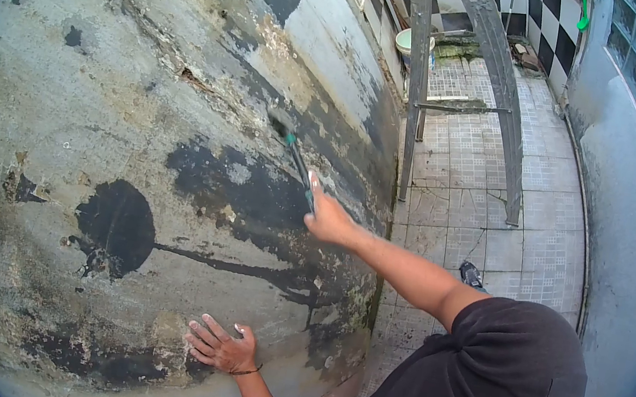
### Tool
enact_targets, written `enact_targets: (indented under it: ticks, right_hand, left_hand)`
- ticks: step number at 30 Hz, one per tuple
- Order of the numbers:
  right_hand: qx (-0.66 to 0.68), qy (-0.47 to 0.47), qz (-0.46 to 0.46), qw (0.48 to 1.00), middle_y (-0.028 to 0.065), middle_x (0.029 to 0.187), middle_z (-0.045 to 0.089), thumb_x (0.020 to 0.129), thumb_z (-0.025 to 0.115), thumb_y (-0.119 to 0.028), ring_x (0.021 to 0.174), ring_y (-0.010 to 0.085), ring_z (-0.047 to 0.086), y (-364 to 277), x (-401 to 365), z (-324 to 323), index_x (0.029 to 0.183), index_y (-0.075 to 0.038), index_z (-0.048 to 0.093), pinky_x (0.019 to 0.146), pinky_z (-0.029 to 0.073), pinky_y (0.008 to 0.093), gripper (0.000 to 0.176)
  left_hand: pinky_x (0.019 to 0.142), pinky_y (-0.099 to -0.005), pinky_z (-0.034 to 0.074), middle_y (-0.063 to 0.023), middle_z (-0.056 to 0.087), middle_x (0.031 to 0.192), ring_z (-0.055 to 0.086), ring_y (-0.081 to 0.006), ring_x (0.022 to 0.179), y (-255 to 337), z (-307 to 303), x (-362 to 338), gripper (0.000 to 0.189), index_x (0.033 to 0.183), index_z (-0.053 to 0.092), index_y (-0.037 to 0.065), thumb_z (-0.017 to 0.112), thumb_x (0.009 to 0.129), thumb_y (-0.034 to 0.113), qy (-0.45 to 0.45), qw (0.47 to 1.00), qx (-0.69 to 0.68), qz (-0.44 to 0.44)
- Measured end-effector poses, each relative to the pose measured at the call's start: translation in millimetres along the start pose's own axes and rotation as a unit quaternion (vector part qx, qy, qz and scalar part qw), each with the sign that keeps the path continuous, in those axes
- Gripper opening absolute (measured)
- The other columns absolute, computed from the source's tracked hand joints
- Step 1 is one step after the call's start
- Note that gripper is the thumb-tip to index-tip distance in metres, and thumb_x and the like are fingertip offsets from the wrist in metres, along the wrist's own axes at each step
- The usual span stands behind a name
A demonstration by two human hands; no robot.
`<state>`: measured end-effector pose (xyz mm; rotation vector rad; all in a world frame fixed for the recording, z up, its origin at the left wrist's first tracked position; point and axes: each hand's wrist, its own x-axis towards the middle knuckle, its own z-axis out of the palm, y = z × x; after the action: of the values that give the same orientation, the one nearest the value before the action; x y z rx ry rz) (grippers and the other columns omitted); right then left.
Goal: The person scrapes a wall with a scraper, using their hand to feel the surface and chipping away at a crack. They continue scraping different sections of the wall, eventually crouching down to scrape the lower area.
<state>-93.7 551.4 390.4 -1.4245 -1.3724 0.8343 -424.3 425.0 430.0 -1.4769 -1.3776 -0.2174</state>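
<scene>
A stained grey wall (122,147) with dark patches and flaking paint fills the left of the head view. My right hand (325,214) is wrapped round the handle of a scraping tool (299,162), which has a green collar. The tool's dark, blurred head is at the wall, just above a large black patch (254,193). Lower down, my left hand (222,346) lies flat on the wall with its fingers spread, holding nothing. Whitish dust shows on its fingers. A crack (189,76) runs diagonally across the wall above the tool.
A grey wooden ladder or trestle (508,120) stands on the tiled floor (543,246) at the upper right. Behind it are a bucket (405,42) and rubble (527,56). A bluish wall (634,235) with glass blocks bounds the right side. My shoe (471,274) is on the floor.
</scene>
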Motion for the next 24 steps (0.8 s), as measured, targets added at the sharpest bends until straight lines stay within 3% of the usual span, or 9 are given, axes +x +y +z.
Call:
enact_targets:
  ticks: [1, 4, 6, 8, 13, 16, 20, 22, 24]
  right_hand:
    - [0.022, 0.024, 0.014, 0.999, 0.0375, 0.098, 0.061, 0.079, 0.056, -0.009, 0.092, 0.0476, 0.063, 2, 21, -5, 0.153, 0.003, 0.002, 0.084, 0.049, 0.0482, 0.092]
    - [0.006, 0.086, -0.021, 0.996, 0.0363, 0.096, 0.062, 0.079, 0.056, -0.009, 0.09, 0.0467, 0.063, 11, 59, -11, 0.153, 0.003, 0.003, 0.083, 0.049, 0.0482, 0.092]
    - [0.032, 0.011, 0.027, 0.999, 0.0361, 0.093, 0.062, 0.078, 0.057, -0.01, 0.088, 0.0471, 0.064, 2, 21, -12, 0.154, 0.001, 0.002, 0.083, 0.05, 0.0492, 0.095]
    - [0.008, 0.041, -0.046, 0.998, 0.0347, 0.092, 0.063, 0.078, 0.057, -0.01, 0.086, 0.046, 0.065, 31, -10, 16, 0.154, -0.001, 0.0, 0.082, 0.05, 0.0497, 0.096]
    - [0.042, 0.025, 0.061, 0.997, 0.0363, 0.099, 0.063, 0.078, 0.062, -0.011, 0.094, 0.0463, 0.064, 22, 81, -41, 0.152, 0.004, 0.004, 0.085, 0.051, 0.0465, 0.095]
    - [0.025, 0.042, 0.061, 0.997, 0.0374, 0.105, 0.062, 0.079, 0.061, -0.013, 0.1, 0.0455, 0.064, 37, 121, -60, 0.153, 0.002, 0.008, 0.088, 0.051, 0.0452, 0.092]
    - [0.034, -0.001, -0.002, 0.999, 0.0382, 0.106, 0.061, 0.078, 0.058, -0.01, 0.102, 0.0479, 0.063, 65, 48, -34, 0.155, -0.001, 0.002, 0.094, 0.048, 0.0478, 0.096]
    - [0.033, -0.025, 0.031, 0.999, 0.0368, 0.103, 0.062, 0.078, 0.06, -0.01, 0.099, 0.0476, 0.063, 65, 69, -47, 0.155, 0.0, 0.002, 0.092, 0.049, 0.0481, 0.097]
    - [0.007, 0.032, 0.047, 0.998, 0.0355, 0.099, 0.063, 0.078, 0.062, -0.012, 0.093, 0.0465, 0.065, 69, 132, -63, 0.153, 0.003, 0.003, 0.086, 0.051, 0.0483, 0.097]
  left_hand:
    - [0.111, -0.0577, 0.027, -0.0171, 0.031, 0.156, 0.031, -0.0434, 0.141, 1, 0, 0, 0.081, 0.15, 0.034, 0.013, 0.056, 0.076, 0.035, -0.006, 1.0, -0.001, 0.005]
    - [0.111, -0.058, 0.026, -0.0176, 0.031, 0.156, 0.03, -0.0434, 0.141, 4, -2, 2, 0.081, 0.15, 0.033, 0.012, 0.056, 0.076, 0.035, 0.006, 1.0, 0.01, -0.001]
    - [0.111, -0.0585, 0.025, -0.0185, 0.031, 0.156, 0.03, -0.0439, 0.142, 2, -1, 2, 0.08, 0.15, 0.033, 0.011, 0.055, 0.077, 0.035, 0.012, 1.0, 0.015, 0.007]
    - [0.112, -0.058, 0.025, -0.0186, 0.03, 0.156, 0.028, -0.0434, 0.143, 3, 0, 0, 0.081, 0.15, 0.033, 0.011, 0.056, 0.077, 0.035, 0.014, 1.0, 0.017, 0.008]
    - [0.115, -0.057, 0.021, -0.0196, 0.028, 0.157, 0.025, -0.0434, 0.144, 2, 0, 2, 0.08, 0.15, 0.033, 0.007, 0.056, 0.078, 0.035, 0.017, 0.999, 0.031, 0.02]
    - [0.115, -0.0569, 0.02, -0.0202, 0.027, 0.157, 0.024, -0.0436, 0.144, 3, -3, 3, 0.08, 0.15, 0.034, 0.007, 0.055, 0.078, 0.034, 0.01, 0.999, 0.041, 0.021]
    - [0.116, -0.0568, 0.019, -0.0213, 0.025, 0.157, 0.022, -0.0436, 0.145, 3, -3, 2, 0.082, 0.151, 0.029, 0.007, 0.054, 0.078, 0.034, -0.008, 0.998, 0.058, 0.024]
    - [0.116, -0.0565, 0.019, -0.0216, 0.026, 0.157, 0.022, -0.0435, 0.145, 4, -1, 5, 0.081, 0.152, 0.028, 0.008, 0.053, 0.079, 0.035, 0.006, 0.998, 0.06, 0.029]
    - [0.116, -0.0565, 0.02, -0.0221, 0.027, 0.156, 0.024, -0.0437, 0.145, 4, -2, 5, 0.078, 0.151, 0.029, 0.007, 0.05, 0.082, 0.036, 0.009, 0.996, 0.079, 0.032]
